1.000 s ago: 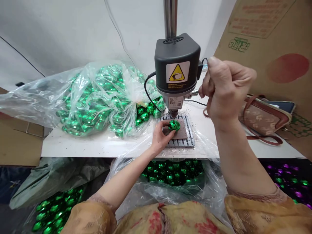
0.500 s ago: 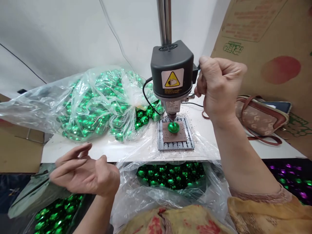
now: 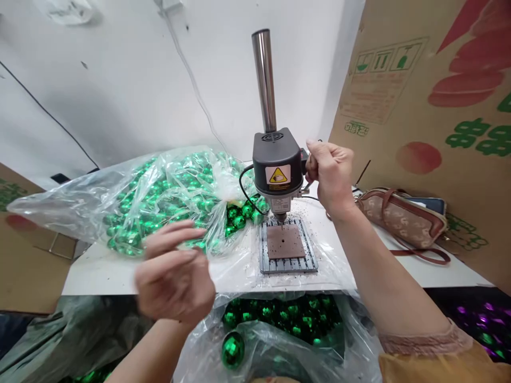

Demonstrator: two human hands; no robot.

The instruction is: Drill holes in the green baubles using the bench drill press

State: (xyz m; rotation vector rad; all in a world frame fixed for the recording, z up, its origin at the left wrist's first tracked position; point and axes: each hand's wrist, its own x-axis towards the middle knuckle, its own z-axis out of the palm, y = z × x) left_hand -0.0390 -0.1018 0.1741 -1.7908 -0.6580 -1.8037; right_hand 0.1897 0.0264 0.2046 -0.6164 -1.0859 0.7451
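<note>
My right hand is closed round the feed lever at the side of a small black drill press; the lever itself is mostly hidden by the fingers. Beneath the drill tip lies a brown square board with a dark hole, on a slotted grey base. My left hand, slightly blurred, hovers before the table's front edge with fingers apart and nothing in it. To its right, a green faceted ball is at the mouth of an open plastic bag holding several such balls.
A full clear bag of green balls lies on the left of the white table. A patterned handbag sits at the right, before a large carton. Dark shavings surround the base. Purple and green balls show at lower right.
The green ball that sat under the drill has left the board, and one now shows at the bag below. My left hand has moved right; the view has shifted. My right hand stays on the lever.
</note>
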